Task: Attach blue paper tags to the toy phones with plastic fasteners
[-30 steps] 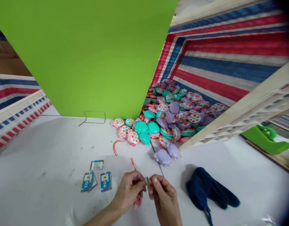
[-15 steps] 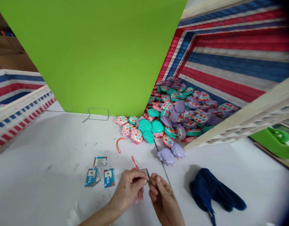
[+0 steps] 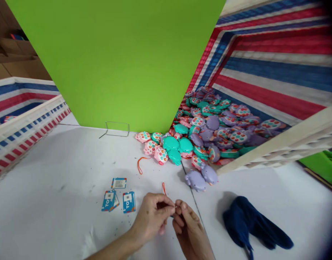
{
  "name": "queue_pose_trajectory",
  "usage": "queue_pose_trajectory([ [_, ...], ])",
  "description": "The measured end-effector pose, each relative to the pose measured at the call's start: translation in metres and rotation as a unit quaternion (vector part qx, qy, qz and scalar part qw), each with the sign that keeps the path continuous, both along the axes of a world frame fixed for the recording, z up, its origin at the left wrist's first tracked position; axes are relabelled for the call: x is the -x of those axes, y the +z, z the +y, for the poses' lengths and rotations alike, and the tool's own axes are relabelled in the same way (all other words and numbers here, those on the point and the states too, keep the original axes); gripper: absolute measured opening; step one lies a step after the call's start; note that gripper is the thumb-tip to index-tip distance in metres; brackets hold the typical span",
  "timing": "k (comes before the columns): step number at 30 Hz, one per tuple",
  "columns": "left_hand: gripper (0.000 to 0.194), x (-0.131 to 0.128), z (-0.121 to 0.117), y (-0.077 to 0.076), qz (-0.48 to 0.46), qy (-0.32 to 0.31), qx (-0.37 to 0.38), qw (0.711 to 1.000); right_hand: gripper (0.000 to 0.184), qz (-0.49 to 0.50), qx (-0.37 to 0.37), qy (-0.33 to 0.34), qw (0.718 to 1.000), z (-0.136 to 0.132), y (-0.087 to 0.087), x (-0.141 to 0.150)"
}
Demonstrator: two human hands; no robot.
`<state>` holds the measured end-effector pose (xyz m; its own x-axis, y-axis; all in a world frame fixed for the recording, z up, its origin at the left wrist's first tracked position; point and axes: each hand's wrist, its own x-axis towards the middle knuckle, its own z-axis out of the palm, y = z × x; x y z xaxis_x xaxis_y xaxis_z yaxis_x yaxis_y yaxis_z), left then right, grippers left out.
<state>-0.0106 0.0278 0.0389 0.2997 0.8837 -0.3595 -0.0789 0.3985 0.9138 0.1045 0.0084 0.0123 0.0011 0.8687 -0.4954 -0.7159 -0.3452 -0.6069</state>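
Observation:
My left hand (image 3: 151,219) and my right hand (image 3: 189,229) meet fingertip to fingertip low in the middle of the white table (image 3: 52,187). Between the pinched fingers sits a small item, mostly hidden, with a thin orange string (image 3: 164,187) rising from it. A bit of pink shows under my left hand. Three blue paper tags (image 3: 118,196) lie just left of my left hand. Two purple pig-shaped toys (image 3: 201,177) lie ahead of my right hand.
A heap of pink, teal and purple toys (image 3: 206,131) spills from a striped red-white-blue bin tipped on its side (image 3: 266,72). A green board (image 3: 114,61) stands behind. A dark blue cloth (image 3: 252,225) lies right. Another orange loop (image 3: 141,163), a wire stand (image 3: 117,129) and a striped crate (image 3: 22,126) are nearby.
The small tag seen between my fingers earlier is now hidden by my fingertips, which have closed tighter together. The view has drifted, shifting everything slightly right.

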Motion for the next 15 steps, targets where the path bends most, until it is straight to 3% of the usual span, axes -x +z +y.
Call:
queue_pose_trajectory([
  [15,0.012,0.0034,0.0032,-0.0063,-0.022,-0.011,-0.006,1.000,0.025,-0.062,-0.038,0.048,0.996,-0.0018,-0.0033,-0.0002],
])
